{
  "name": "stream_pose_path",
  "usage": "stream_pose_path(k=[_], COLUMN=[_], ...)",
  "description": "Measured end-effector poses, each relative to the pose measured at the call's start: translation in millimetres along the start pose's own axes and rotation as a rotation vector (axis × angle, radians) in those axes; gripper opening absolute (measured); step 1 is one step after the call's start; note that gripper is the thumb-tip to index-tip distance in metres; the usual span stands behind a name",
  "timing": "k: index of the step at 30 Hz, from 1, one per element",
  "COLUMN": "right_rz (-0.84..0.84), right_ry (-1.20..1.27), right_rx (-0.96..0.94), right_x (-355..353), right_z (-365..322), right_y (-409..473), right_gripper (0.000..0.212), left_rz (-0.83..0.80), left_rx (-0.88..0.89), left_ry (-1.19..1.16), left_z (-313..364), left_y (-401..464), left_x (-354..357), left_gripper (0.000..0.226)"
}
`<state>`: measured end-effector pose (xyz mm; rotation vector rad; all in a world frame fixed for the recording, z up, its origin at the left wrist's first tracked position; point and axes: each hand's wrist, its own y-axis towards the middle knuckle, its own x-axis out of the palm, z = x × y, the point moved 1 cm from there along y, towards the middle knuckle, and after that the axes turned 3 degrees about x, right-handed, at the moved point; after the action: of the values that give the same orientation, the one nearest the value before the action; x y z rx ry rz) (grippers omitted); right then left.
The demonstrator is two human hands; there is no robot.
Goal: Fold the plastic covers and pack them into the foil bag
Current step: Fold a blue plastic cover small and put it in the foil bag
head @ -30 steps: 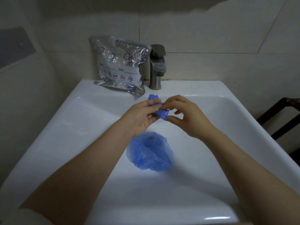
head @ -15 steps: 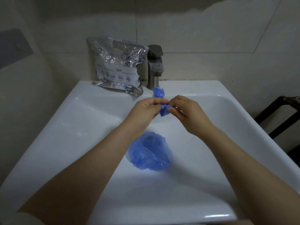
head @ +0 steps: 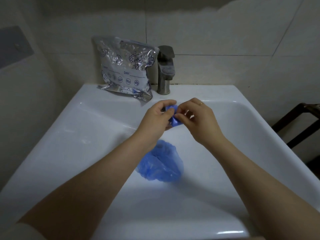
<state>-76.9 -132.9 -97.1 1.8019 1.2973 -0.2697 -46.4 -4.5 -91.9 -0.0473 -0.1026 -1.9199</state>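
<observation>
A crinkled, puffy blue plastic cover (head: 161, 163) lies in the glossy white sink (head: 72, 135); above it the left hand (head: 155, 118) and right hand (head: 199, 118) pinch a small folded cover (head: 174, 118), now bunched tighter than before, with the shiny foil bag (head: 124, 70) beside the metal tap (head: 165, 70).

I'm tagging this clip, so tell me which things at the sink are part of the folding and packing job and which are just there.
Part of the job:
- small blue cover, pinched between left hand and right hand
- loose blue cover lying in the basin
- foil bag leaning on the wall behind the sink

Just there:
- faucet
- sink
- dark chair at right
</observation>
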Motion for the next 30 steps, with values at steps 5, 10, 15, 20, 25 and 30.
stream_pose_path(k=[5,10,15,20,25,30], right_rz=[-0.204,-0.121,-0.187,-0.195,-0.124,0.005], right_ry=[-0.216,-0.421,-0.246,0.006,0.131,0.248], right_rx=[-0.172,-0.379,-0.271,0.096,0.266,0.330], right_x=[-5,-4,-3,-2,-5,-2], right_z=[7,2,3,1,1,3], right_y=[0,2,0,0,2,2], right_gripper=[0.035,0.017,0.018,0.014,0.011,0.012], left_rz=[0.072,-0.037,0.002,0.012,-0.048,-0.088], left_rx=[-0.159,-0.142,-0.159,-0.124,-0.067,-0.057], left_ry=[-0.161,-0.059,-0.148,-0.078,0.063,0.152], left_z=[-2,-2,-5,-9,-3,2], left_y=[6,1,2,3,-1,-2], left_x=[-8,-5,-6,-11,-4,-2], left_gripper=[0.050,0.021,0.017,0.018,0.023,0.013])
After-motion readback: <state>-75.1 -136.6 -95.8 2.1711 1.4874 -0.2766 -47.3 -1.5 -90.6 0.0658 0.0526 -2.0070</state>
